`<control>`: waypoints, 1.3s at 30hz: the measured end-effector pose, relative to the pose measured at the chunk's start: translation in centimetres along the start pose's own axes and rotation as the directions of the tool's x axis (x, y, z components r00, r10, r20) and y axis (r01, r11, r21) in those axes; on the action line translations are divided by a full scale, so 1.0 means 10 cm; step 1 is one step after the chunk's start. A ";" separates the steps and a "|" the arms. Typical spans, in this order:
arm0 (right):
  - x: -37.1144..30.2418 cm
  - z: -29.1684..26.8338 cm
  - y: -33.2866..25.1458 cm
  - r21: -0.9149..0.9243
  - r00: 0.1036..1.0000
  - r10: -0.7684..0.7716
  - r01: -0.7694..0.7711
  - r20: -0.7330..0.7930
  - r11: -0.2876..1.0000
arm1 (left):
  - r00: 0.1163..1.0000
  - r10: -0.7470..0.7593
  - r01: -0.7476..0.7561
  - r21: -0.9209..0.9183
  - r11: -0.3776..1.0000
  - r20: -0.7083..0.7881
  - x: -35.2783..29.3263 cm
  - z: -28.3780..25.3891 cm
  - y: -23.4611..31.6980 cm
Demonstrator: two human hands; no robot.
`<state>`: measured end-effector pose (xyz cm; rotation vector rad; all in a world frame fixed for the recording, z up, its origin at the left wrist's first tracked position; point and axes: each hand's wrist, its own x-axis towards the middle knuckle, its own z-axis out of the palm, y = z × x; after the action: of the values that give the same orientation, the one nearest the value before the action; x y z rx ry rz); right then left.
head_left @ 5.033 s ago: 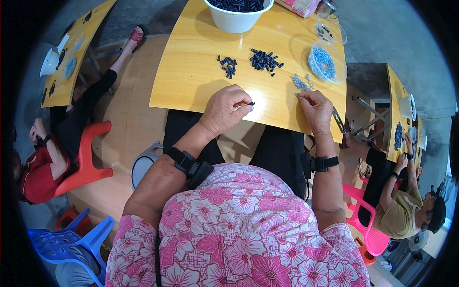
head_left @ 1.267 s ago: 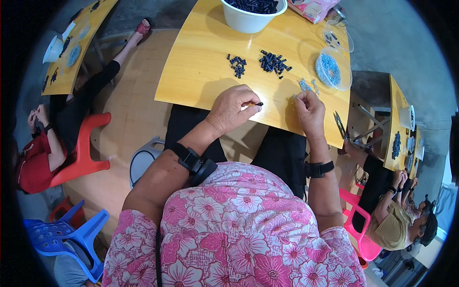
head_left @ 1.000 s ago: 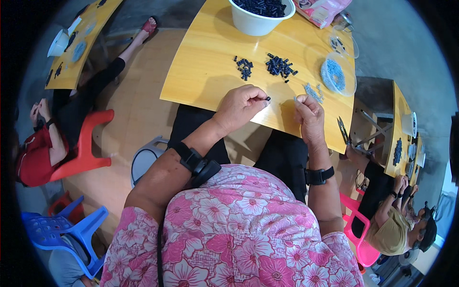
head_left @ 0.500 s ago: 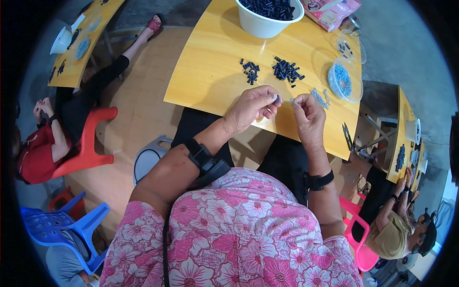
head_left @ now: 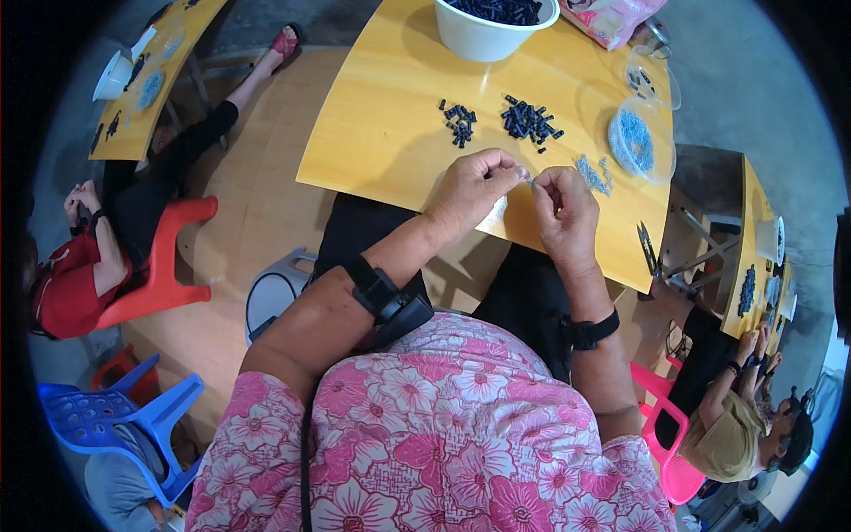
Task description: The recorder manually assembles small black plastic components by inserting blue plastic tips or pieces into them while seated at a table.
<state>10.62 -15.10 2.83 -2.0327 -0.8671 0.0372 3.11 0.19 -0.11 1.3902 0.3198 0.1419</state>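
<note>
Over the near edge of the yellow table, my left hand (head_left: 474,192) and my right hand (head_left: 566,215) meet at the fingertips. Both are closed in a pinch. A small black cylindrical piece is in my left fingers, mostly hidden now. My right thumb and finger hold a tiny pale-blue piece against it; its shape is too small to make out. Just beyond lie a larger pile of black pieces (head_left: 529,121) and a smaller black pile (head_left: 459,124). Loose pale-blue pieces (head_left: 592,175) are scattered beside my right hand, near a clear round tub (head_left: 659,170) of them.
A white bowl (head_left: 483,43) full of black pieces stands at the far side, with a pink bag (head_left: 607,19) to its right. Small black-handled snips (head_left: 647,248) lie at the table's right edge. Other people sit at tables left and right.
My hands have come together, fingertip to fingertip. The black piece, visible in my left fingers before, is now mostly covered. My right hand has moved slightly left.
</note>
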 end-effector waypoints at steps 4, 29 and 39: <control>-0.02 -0.02 0.01 -0.075 0.995 -0.081 0.085 0.053 0.994 | 1.000 0.025 -0.025 0.139 0.990 -0.003 -0.02 0.02 0.00; -0.06 -0.10 0.21 0.158 0.972 0.182 -0.204 0.147 0.966 | 0.991 0.129 -0.136 0.406 0.904 0.043 0.01 0.12 0.06; -0.08 -0.02 0.10 -0.243 0.965 -0.262 0.250 -0.019 0.937 | 0.996 0.063 -0.080 0.333 0.940 0.059 -0.05 0.09 0.12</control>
<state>10.64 -16.08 2.03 -2.1122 -1.1430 -0.2762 2.99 -0.55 1.27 1.7418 0.2611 0.1174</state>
